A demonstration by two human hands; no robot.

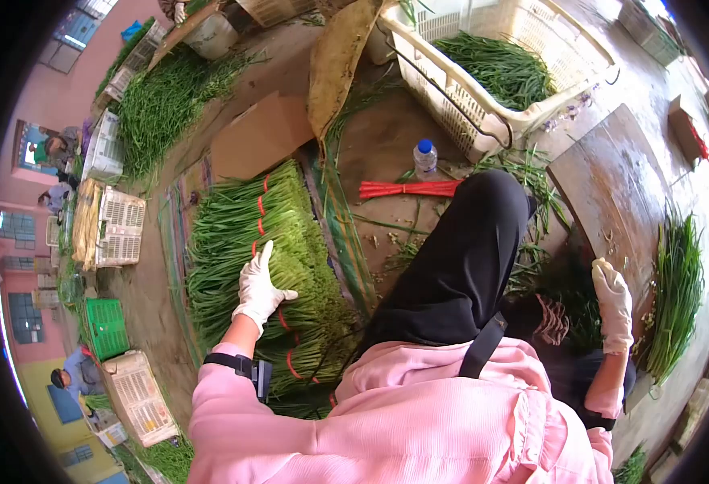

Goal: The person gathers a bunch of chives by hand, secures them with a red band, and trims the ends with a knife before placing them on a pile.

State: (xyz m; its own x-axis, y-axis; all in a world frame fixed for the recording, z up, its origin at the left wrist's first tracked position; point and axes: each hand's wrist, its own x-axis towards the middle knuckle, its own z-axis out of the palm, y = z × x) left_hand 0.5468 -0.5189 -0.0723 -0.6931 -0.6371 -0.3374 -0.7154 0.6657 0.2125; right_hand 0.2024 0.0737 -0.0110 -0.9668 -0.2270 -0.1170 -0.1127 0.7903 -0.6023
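My left hand (262, 290), in a white glove, lies with thumb and fingers spread on a broad stack of green chive-like bundles (225, 234). Red ties (261, 206) run across the stack, whose pale cut ends face my leg. My right hand (612, 306), also gloved, is stretched out at the lower edge of a wet brown board (612, 185), fingers close together. I see nothing held in it. Just right of it lies a loose pile of long green stalks (677, 294). Dark reddish strips (551, 319) lie between my right arm and my body.
A bundle of red ties (407, 189) and a blue-capped water bottle (425, 158) are beyond my knee. A cream crate (483, 133) holds more greens. Cardboard (261, 137) stands behind the stack. Other people (80, 375) are at the far left among crates (120, 226).
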